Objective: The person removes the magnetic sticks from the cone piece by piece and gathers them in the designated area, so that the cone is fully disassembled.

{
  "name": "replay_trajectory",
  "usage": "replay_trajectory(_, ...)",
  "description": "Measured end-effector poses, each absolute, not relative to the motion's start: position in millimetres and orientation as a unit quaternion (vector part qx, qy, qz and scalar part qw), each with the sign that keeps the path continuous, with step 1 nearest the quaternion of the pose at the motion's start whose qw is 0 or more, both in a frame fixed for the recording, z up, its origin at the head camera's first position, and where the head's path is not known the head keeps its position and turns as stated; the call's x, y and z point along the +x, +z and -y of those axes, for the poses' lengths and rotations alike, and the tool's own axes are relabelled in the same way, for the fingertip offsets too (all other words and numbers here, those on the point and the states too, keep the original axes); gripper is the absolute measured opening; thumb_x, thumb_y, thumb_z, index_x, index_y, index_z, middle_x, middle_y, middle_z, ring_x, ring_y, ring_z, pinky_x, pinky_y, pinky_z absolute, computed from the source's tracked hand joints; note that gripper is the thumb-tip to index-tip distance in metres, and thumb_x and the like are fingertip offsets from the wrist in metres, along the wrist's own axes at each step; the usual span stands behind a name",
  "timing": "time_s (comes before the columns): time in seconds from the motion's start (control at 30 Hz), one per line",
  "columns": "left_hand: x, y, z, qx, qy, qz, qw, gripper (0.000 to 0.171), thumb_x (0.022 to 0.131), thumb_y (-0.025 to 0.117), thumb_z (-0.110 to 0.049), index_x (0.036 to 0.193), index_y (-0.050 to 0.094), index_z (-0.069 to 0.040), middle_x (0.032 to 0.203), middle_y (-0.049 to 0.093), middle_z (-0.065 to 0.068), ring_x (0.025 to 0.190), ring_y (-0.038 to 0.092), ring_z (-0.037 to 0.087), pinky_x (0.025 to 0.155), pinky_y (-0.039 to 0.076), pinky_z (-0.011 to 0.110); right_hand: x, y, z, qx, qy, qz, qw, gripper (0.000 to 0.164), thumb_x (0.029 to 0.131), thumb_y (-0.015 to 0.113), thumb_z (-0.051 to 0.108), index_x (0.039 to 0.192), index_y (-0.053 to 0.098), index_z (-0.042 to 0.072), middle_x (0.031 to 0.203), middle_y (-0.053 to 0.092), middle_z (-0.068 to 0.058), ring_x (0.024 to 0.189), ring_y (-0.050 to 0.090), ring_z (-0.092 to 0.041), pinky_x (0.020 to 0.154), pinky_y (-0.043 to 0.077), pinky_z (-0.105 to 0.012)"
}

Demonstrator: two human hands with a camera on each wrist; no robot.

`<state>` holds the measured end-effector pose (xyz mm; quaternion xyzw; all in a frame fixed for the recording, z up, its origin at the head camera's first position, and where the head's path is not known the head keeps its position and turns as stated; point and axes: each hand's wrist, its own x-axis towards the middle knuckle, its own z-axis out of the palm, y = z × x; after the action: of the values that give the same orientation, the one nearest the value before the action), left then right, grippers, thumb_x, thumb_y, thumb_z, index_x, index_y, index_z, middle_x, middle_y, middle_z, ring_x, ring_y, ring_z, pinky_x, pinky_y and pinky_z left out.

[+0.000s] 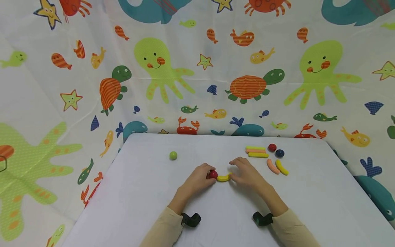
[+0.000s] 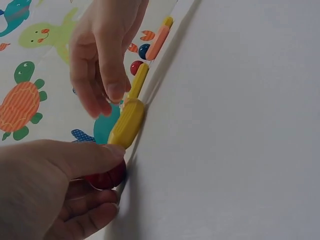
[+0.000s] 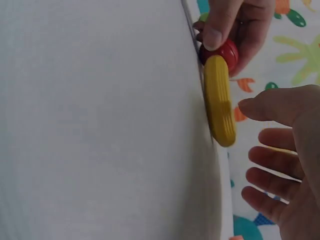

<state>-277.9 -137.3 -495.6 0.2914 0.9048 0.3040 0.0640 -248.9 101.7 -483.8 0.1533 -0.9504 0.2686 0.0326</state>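
Note:
Near the middle of the table, my left hand (image 1: 199, 178) grips a red ball (image 1: 213, 174) between thumb and fingers. A short curved yellow piece (image 1: 223, 178) with grooves along it lies end-on against the ball. In the right wrist view, the yellow piece (image 3: 219, 102) runs away from the ball, and the left thumb sits on top of the ball. My right hand (image 1: 247, 173) is beside the far end of the yellow piece, its fingers spread and relaxed. A gap shows between the right thumb and the piece in the right wrist view.
A green ball (image 1: 173, 155) sits at the back left. At the back right are straight yellow and orange sticks (image 1: 258, 155), a second red ball (image 1: 272, 147), a dark blue ball (image 1: 279, 153), a curved orange piece (image 1: 273, 166) and another curved yellow one (image 1: 282, 167).

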Motion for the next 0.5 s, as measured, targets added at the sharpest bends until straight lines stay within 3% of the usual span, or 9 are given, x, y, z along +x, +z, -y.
replay_trajectory(0.3, -275, -499, 134, 0.298, 0.323, -0.897, 0.053, 0.042, 0.089, 0.076, -0.020, 0.128, 0.064, -0.008, 0.115, 0.067, 0.006, 0.095, 0.060, 0.011, 0.083, 0.054, 0.025, -246, -488, -84, 0.195, 0.234, 0.952, 0.019, 0.033, 0.084, 0.079, 0.022, 0.115, 0.070, 0.013, 0.112, 0.067, 0.001, 0.105, 0.057, -0.017, 0.097, 0.054, -0.040)
replay_trajectory(0.5, -275, -500, 134, 0.313, 0.316, -0.894, 0.053, 0.041, 0.089, 0.076, -0.019, 0.127, 0.066, -0.007, 0.112, 0.067, 0.004, 0.089, 0.058, 0.008, 0.077, 0.051, 0.019, -244, -488, -78, 0.225, 0.217, 0.949, 0.030, 0.020, 0.084, 0.079, 0.019, 0.103, 0.074, 0.014, 0.101, 0.069, 0.003, 0.097, 0.058, -0.013, 0.089, 0.054, -0.037)
